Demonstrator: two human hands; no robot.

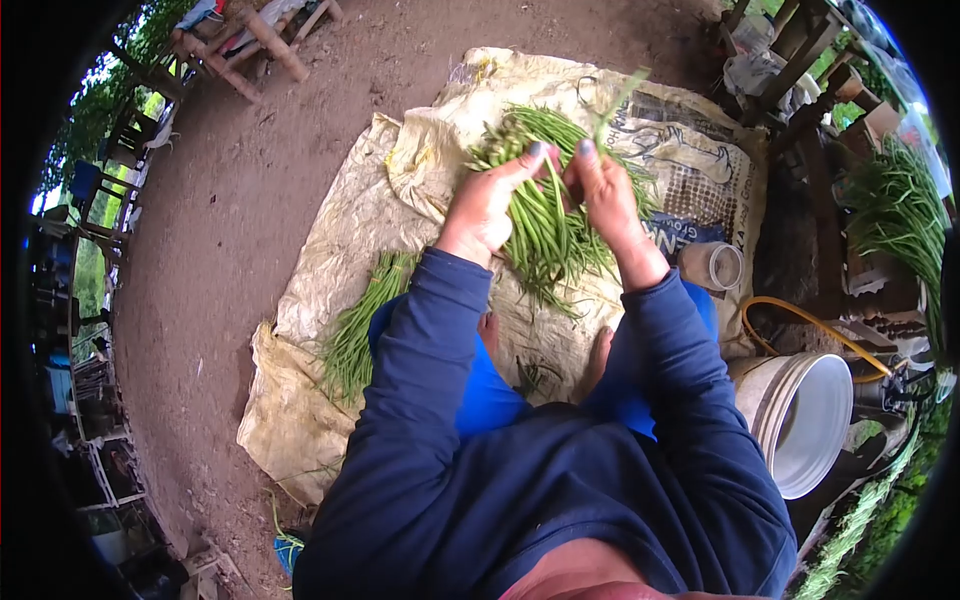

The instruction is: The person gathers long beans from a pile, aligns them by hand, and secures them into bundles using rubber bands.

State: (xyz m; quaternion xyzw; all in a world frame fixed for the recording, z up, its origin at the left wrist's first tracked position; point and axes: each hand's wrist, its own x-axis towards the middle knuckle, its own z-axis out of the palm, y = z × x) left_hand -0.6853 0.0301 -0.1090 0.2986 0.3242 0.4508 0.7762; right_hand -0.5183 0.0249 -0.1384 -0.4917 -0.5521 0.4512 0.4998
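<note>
A bundle of long green beans lies between my hands above the sacking, tips fanned out toward me. My left hand is closed at the bundle's left side, thumb on top, most fingers hidden. On the right, my right hand is closed, with its thumb pressed on a thin pale green strip that sticks up past the hand. Between the thumbs a pale piece of strip crosses the beans. Another bundle of long beans rests on the sacking beside my left knee.
Flattened sacks cover the dirt ground. To my right stand a small clear tub, a white bucket and a curved yellow hose. More long beans hang at the far right. A wooden bench is at the upper left.
</note>
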